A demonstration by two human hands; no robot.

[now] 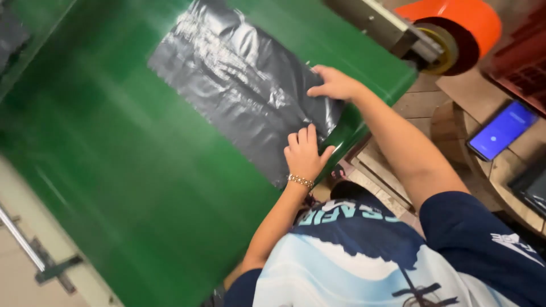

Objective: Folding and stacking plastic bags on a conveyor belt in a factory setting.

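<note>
Your blue-and-white shirt (364,256) fills the near foreground, and beyond it both your hands press flat, fingers spread, on a grey plastic sheet (239,79). Your left hand (305,154) holds its near edge; your right hand (335,84) pins its side. The sheet lies on the green belt (114,170).

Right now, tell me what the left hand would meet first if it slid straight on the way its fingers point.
The left hand already rests on the black plastic sheet; straight on, it likely meets only more sheet.
</note>
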